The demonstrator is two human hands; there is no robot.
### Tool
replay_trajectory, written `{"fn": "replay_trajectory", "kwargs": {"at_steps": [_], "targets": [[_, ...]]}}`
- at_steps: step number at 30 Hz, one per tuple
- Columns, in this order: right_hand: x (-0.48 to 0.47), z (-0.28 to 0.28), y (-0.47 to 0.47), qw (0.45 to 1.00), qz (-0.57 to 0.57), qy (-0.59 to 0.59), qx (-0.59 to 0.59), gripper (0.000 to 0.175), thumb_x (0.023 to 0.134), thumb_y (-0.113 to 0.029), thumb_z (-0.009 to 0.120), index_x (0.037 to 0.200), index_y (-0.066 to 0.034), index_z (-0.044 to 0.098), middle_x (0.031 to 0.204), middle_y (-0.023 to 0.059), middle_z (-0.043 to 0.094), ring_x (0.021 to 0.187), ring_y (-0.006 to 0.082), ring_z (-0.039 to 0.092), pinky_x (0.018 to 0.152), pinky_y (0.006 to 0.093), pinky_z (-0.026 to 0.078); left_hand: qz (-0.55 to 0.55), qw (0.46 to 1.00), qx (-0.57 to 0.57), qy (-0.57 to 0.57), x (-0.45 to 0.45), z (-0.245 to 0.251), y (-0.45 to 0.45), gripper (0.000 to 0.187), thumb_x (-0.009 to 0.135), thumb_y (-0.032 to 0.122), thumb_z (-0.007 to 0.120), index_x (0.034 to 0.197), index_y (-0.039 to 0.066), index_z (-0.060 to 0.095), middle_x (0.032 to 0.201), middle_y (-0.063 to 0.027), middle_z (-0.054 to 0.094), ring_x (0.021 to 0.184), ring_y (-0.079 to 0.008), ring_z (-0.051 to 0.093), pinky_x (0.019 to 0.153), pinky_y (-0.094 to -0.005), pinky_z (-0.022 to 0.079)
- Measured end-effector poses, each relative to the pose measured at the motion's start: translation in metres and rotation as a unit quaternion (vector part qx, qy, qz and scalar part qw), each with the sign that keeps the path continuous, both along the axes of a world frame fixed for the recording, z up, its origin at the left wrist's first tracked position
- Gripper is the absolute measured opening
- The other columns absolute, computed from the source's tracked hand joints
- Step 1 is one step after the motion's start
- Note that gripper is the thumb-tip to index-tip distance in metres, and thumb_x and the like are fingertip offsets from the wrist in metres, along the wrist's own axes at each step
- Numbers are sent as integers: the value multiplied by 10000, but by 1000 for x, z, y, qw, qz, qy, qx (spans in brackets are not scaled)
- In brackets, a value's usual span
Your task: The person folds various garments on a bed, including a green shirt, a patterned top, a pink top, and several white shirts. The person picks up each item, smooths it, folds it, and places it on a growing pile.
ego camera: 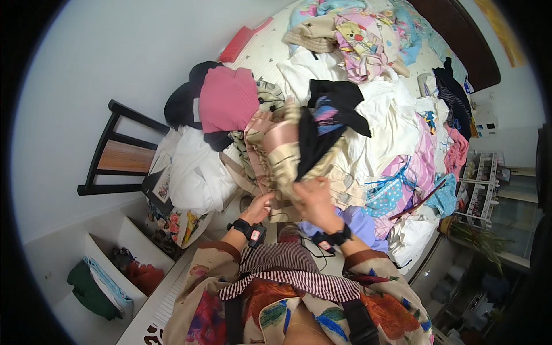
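A beige patterned garment (282, 161) with pink satin-like fabric showing lies bunched before me, partly blurred. My left hand (258, 210) has its fingertips pinched on the garment's near left edge. On the right, my right hand (317, 205) is blurred by motion, its fingers curled against the near right part of the same garment. Just beyond it lies a black garment (321, 123) with a blue and pink print, overlapping the beige one. To the left rests a folded pink garment (228, 99). White shirts (384, 116) spread out on the right.
Clothes cover much of the bed (271, 47). A black-framed chair (125, 157) with a white garment (198, 172) stands left. Below it, an open compartment unit (90, 246) holds folded clothes. A blue-dotted garment (384, 202) lies right, near a storage rack (478, 185).
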State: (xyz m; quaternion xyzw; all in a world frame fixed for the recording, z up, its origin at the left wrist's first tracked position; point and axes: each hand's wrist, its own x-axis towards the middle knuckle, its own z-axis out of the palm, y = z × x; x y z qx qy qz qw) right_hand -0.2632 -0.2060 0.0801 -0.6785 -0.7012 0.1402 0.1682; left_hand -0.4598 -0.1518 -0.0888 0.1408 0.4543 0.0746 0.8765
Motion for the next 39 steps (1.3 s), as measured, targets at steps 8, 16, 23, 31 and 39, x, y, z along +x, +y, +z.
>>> {"fn": "replay_trajectory", "kwargs": {"at_steps": [8, 16, 23, 31, 39], "targets": [[-47, -71, 25, 960, 56, 258, -95, 402, 766, -355, 710, 1070, -104, 631, 847, 76, 595, 920, 266, 545, 922, 441, 365, 194, 967, -155, -46, -37, -40, -15, 532, 898, 463, 614, 1305, 135, 516, 1180, -65, 603, 1058, -237, 594, 877, -412, 521], [20, -47, 128, 984, -67, -147, 77, 940, 586, -357, 841, 1416, -364, 399, 1371, 175, 388, 1170, 376, 419, 942, 567, 332, 144, 987, -52, -57, -15, -56, -5, 380, 833, 267, 686, 1146, 73, 590, 1091, -100, 640, 986, -231, 612, 868, -414, 517], [55, -85, 159, 946, 104, -291, -96, 192, 731, -260, 687, 858, -117, 710, 944, 104, 671, 1027, 293, 568, 935, 523, 405, 146, 987, 3, -60, -11, -51, -19, 423, 823, 229, 691, 1200, 95, 556, 1075, -51, 632, 974, -185, 609, 847, -378, 515], [263, 57, 193, 970, -79, 80, 217, 196, 875, -202, 568, 889, -8, 598, 816, 52, 585, 709, 145, 519, 644, 336, 429, 122, 992, -8, -22, -13, -41, -16, 336, 817, 223, 690, 1105, 76, 597, 974, -44, 653, 844, -174, 631, 720, -363, 531], [317, 50, 117, 894, -261, 363, 42, 289, 923, -248, 593, 1142, -61, 570, 1076, 72, 615, 955, 184, 592, 756, 299, 519, 115, 990, 76, 31, -8, -57, -16, 820, 775, 256, 746, 1431, 84, 285, 1275, -119, 525, 1099, -259, 563, 850, -425, 513]]}}
